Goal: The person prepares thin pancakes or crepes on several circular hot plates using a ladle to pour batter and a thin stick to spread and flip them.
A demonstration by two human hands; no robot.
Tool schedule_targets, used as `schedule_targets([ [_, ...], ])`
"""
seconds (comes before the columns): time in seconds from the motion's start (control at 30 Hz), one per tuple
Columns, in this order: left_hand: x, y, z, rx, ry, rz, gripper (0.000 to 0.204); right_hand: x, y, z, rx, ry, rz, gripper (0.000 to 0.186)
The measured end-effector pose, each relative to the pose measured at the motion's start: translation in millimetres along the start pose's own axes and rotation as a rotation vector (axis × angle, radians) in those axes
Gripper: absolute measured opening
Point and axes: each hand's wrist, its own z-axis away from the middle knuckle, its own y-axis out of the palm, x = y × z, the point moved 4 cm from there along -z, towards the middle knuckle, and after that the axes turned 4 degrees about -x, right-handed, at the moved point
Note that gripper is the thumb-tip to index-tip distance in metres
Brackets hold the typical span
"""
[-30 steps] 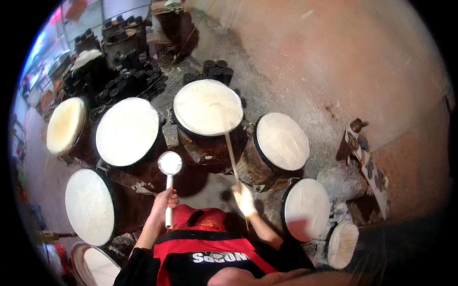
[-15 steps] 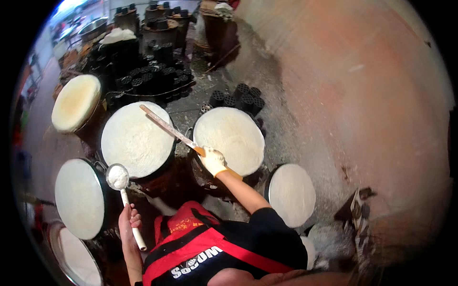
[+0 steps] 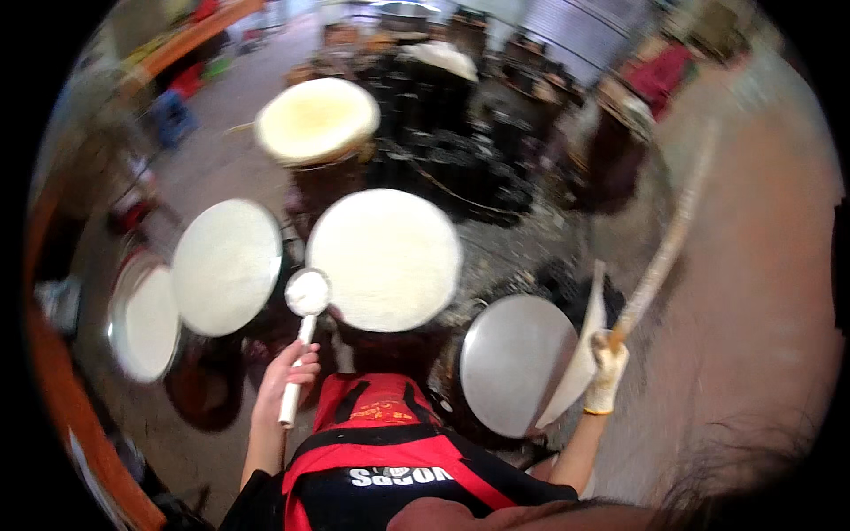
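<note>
My left hand [image 3: 289,379] grips the white handle of a round metal scoop [image 3: 308,292] holding white stuff, just below a large batter-white round pan [image 3: 385,239]. My right hand [image 3: 606,376], in a white glove with yellow cuff, grips a long pale wooden stick [image 3: 675,228] raised to the right. A thin pale round sheet [image 3: 571,376] hangs edge-on beside that hand, lifted off a now bare grey round griddle [image 3: 509,363]; whether the fingers also hold it is unclear. Further white-coated pans [image 3: 226,270] stand to the left.
A thick cream round [image 3: 314,115] sits on a drum stove behind the pans. Black briquettes [image 3: 443,168] and more drum stoves [image 3: 606,150] stand at the back. An orange bench edge [image 3: 190,40] and blue stool [image 3: 173,119] are at the left; blurred floor runs along the right.
My view has swung round. My gloved hand and stick have moved right from over the middle pans; the pale sheet is now up off the right griddle, whose grey surface shows.
</note>
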Motion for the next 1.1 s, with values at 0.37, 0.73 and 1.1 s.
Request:
schedule_targets([
  [0.37, -95, -45, 59, -0.144, 0.620, -0.200, 0.016, 16, 480, -163, 0.297, 0.341, -0.574, 0.019],
  [0.73, -261, -97, 115, -0.148, 0.941, 0.134, 0.016, 130, 754, -229, 0.326, 0.483, -0.943, 0.027],
  [1.1, -313, -139, 142, 0.014, 0.818, 0.400, 0.031, -149, 773, -159, -0.215, 0.375, -0.135, 0.027],
])
